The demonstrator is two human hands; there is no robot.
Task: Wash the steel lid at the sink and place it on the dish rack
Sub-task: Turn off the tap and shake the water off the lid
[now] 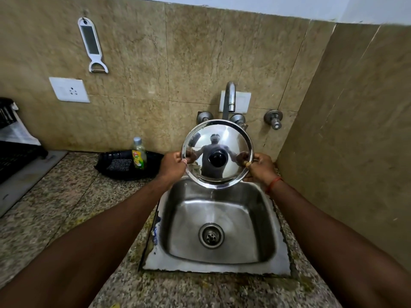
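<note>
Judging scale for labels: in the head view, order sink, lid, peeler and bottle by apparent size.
Sink
Lid
Peeler
Bottle
The lid is held nearer the camera than peeler or bottle, so its rank is apparent only.

Round polished steel lid with black centre knob (222, 138): held near upright by its rim, both sides, mirror face toward camera, above rear edge of square stainless steel sink (178, 218). Black dish rack (15, 156): far left on counter, partly out of view.
</note>
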